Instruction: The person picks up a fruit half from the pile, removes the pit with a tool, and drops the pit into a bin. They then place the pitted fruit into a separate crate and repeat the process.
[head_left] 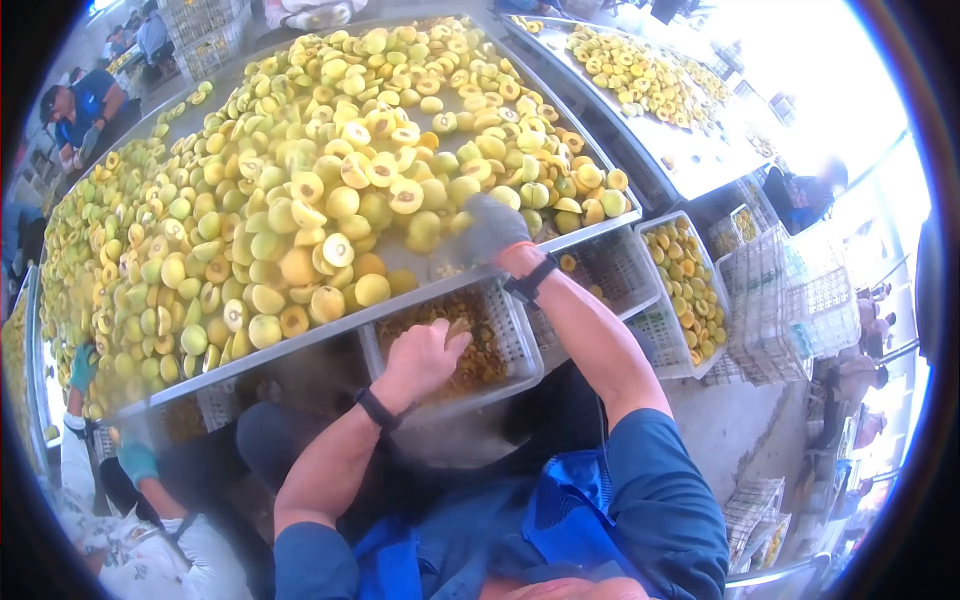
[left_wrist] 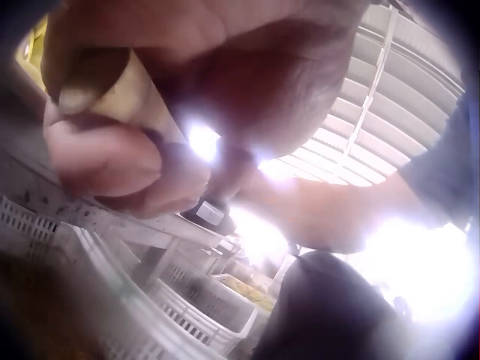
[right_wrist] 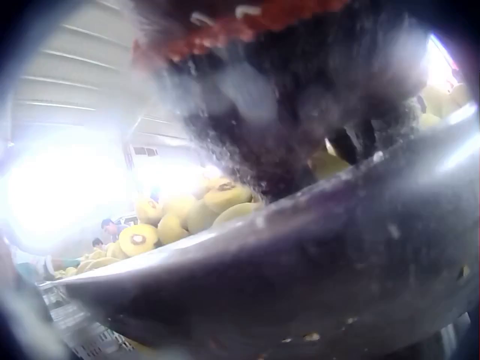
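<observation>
Above a crate of brownish-yellow scraps, the bare left hand has its fingers curled. The left wrist view shows this hand gripping a pale, tapered object, too unclear to name. Over the near edge of a metal table reaches the right hand, in a grey glove with a red cuff, beside halved yellow-green fruits. In the right wrist view a bit of yellow fruit shows by the blurred, dark gloved hand; whether it is held cannot be told.
Fruit halves lie heaped across the table. Right of the scrap crate are a white crate and one full of fruit, with stacked crates beyond. A second table stands behind. Another person's teal-gloved hand is at lower left.
</observation>
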